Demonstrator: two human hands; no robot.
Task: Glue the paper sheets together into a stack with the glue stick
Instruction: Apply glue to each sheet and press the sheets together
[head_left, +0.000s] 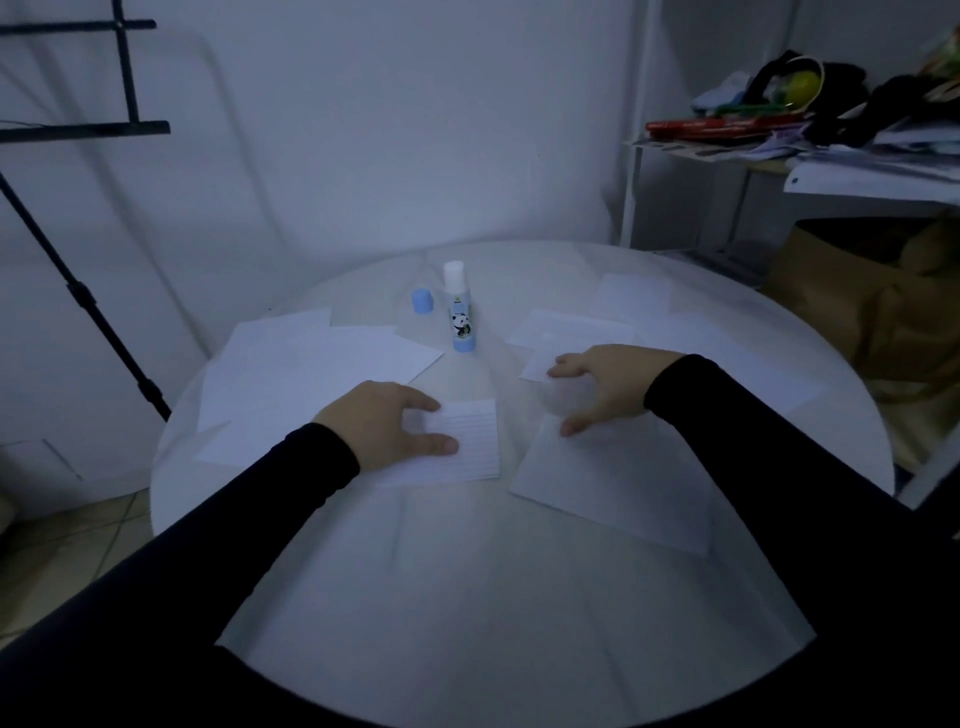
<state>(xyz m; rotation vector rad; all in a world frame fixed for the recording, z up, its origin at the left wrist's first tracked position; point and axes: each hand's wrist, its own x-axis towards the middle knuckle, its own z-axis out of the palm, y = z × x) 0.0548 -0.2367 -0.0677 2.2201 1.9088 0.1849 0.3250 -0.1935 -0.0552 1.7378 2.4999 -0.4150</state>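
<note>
A small lined paper sheet (467, 441) lies near the middle of the round white table (467, 597). My left hand (387, 426) rests on its left side, thumb and fingers spread flat on it. My right hand (602, 382) hovers with spread fingers over another small sheet (537, 364) and the top corner of a larger sheet (623, 488); it looks blurred. The glue stick (458, 307) stands upright and uncapped at the back of the table, white tip showing. Its blue cap (422, 301) stands just to its left.
Larger sheets (311, 374) overlap at the table's left, and more small sheets (628, 299) lie at the back right. A black tripod stand (88, 306) is off the left edge. A cluttered white shelf (805, 156) and a brown bag (857, 312) stand on the right.
</note>
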